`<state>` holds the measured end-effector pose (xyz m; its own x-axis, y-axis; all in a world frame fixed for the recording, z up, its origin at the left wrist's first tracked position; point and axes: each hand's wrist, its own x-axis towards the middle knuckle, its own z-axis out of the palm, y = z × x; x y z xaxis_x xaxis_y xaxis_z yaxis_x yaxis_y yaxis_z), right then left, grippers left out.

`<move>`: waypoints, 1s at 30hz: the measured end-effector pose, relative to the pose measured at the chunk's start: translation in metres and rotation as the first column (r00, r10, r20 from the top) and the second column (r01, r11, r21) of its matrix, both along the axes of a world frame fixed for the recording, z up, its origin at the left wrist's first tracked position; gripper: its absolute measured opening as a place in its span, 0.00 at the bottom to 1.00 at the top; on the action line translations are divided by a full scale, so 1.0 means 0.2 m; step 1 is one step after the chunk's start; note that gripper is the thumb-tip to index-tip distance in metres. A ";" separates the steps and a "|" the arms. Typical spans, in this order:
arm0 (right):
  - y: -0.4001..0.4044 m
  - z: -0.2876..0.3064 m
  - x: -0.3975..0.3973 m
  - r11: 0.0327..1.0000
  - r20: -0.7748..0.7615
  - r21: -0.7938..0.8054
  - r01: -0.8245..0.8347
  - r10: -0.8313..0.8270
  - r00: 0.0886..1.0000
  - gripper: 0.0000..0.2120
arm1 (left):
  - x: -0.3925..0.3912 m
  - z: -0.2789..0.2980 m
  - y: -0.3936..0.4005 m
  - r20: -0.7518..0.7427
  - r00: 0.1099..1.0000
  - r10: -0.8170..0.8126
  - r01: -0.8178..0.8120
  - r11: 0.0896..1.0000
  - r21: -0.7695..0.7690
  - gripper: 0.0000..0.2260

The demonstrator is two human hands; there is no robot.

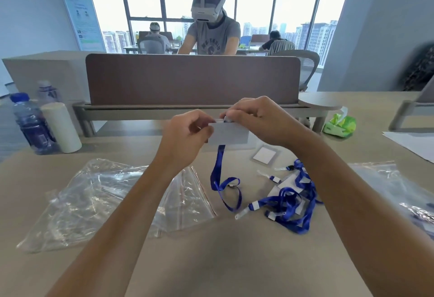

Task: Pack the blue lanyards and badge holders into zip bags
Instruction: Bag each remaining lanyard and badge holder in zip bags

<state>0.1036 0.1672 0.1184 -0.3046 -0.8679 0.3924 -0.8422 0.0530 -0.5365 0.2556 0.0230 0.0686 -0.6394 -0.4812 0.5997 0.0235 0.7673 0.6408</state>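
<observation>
A clear badge holder with a white card is held up above the table between both hands. My left hand pinches its left top edge. My right hand pinches the clip at its top. A blue lanyard hangs from the holder down to the table. A tangled pile of blue lanyards with clear holders lies at the right. One loose badge holder lies flat behind the pile. Empty zip bags are spread at the left.
Two water bottles and a white cylinder stand at the far left. A green tissue pack lies at the right. More clear bags sit at the right edge. A brown desk divider runs behind; a person stands beyond it.
</observation>
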 end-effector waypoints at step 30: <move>0.13 -0.14 -0.11 0.988 0.080 -0.156 -0.022 0.034 0.996 0.09 | -0.19 -0.08 0.11 0.052 0.998 -0.028 0.030 0.998 -0.049 0.13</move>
<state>0.0807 0.1926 0.0913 -0.3178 -0.8074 0.4972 -0.7950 -0.0590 -0.6038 0.2175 0.0448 0.0525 -0.6832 -0.4322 0.5886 0.0144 0.7979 0.6026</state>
